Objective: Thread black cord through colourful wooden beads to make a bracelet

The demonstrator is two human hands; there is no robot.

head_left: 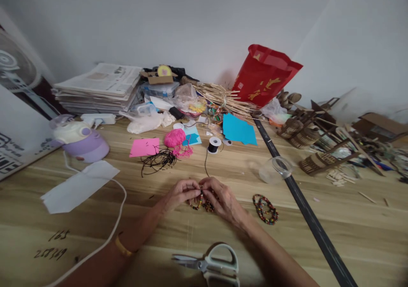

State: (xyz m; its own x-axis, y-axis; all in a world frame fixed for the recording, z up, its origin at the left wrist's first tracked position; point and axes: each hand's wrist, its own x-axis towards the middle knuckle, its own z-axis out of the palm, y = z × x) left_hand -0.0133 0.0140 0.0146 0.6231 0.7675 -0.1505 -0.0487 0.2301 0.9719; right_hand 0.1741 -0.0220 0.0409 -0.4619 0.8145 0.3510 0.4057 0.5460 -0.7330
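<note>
Black cord tangle (159, 159) beyond left hand (181, 192). Left hand: thumb and finger pinched on beaded strand (200, 203), centre of bench (181, 232); keep grip close, tension even. Scissors (204, 264) nearer viewer, blades leftward: avoid edges. Right hand (225, 201): pinched beside left. Working room extends rightward to beaded loops (262, 213), then black strip (308, 212).

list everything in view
Beads: uncounted, multicoloured, at hands and right
Scissors: 1, pale handles, front
Spool: 1, black and white, centre
Yarn: 1, pink, centre
Cords: uncounted, black, centre
Papers: several, pink, blue, white, scattered
Tub: 1, clear, right
Bag: 1, red, back
Newspapers: 1 stack, grey, left
Appliance: 1, purple, left
Baskets: several, brown, right
Box: 1, white, left
Cable: 1, white, left
Strip: 1, black, right
Clutter: uncounted, mixed, back
Left hand: 1, centre
Right hand: 1, centre
</note>
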